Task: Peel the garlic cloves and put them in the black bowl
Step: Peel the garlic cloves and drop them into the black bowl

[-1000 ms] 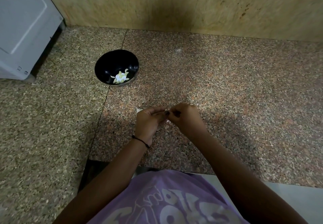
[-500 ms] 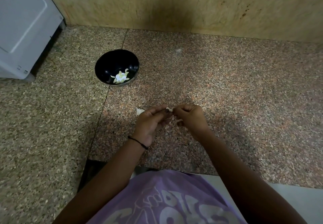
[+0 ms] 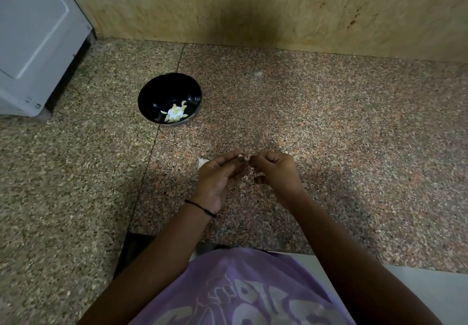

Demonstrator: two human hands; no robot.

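A black bowl [image 3: 169, 89] stands on the granite counter at the upper left, with several pale peeled cloves [image 3: 175, 115] on its bottom. My left hand [image 3: 217, 177] and my right hand [image 3: 274, 170] meet fingertip to fingertip above the counter's middle. Between them they pinch a small garlic clove [image 3: 247, 158], mostly hidden by the fingers. A white piece of garlic [image 3: 201, 161] lies on the counter just left of my left hand.
A white appliance [image 3: 33, 41] stands at the far left against the beige stone wall [image 3: 278, 8]. A small white scrap [image 3: 258, 74] lies near the wall. The counter's front edge [image 3: 253, 247] runs close to my purple shirt.
The clove showed plainly between my fingertips half a second ago; now my fingers cover most of it. Both hands stay in nearly the same place.
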